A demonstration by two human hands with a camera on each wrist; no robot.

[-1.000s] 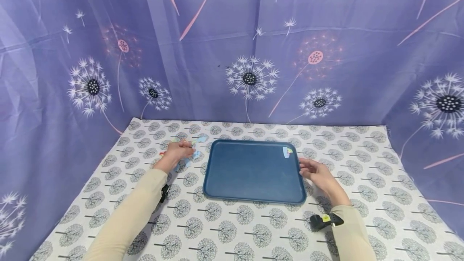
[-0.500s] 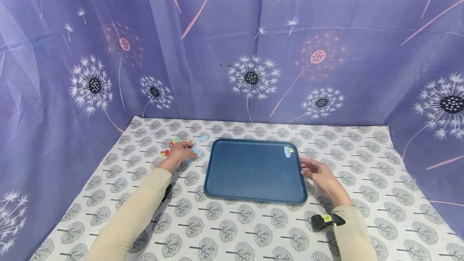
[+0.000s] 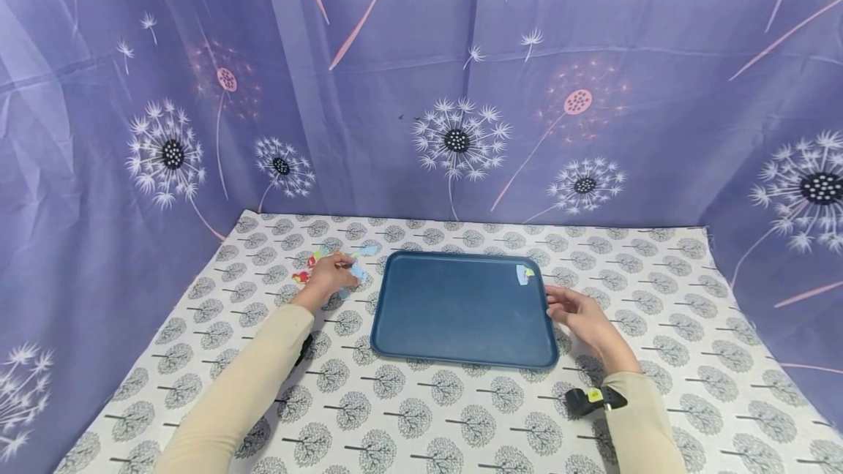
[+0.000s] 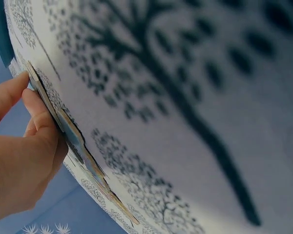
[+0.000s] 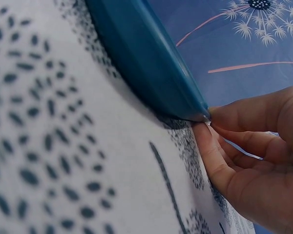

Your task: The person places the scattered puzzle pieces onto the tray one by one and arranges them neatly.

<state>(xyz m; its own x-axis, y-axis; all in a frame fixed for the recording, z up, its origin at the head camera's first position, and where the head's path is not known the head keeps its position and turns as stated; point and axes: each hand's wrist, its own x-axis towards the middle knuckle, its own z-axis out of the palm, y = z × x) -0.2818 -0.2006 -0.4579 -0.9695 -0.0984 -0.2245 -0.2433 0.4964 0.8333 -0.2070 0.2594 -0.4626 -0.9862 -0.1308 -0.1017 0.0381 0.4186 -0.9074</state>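
Observation:
A dark blue rectangular tray lies mid-table, with one small light-blue puzzle piece in its far right corner. My right hand holds the tray's right rim; in the right wrist view its thumb and fingers pinch the rim's edge. To the left of the tray, my left hand is low over a loose group of flat, colourful puzzle pieces, hiding some of them. In the left wrist view its fingertips pinch the edge of a thin puzzle piece close to the cloth.
A white cloth with grey trees covers the table. Purple curtains with dandelions stand behind and at both sides. A light-blue puzzle piece lies beyond my left hand, near the tray's far left corner.
Over the second, my left hand has shifted slightly and turned among the pieces, uncovering red ones on its left. My right hand stays at the tray's rim.

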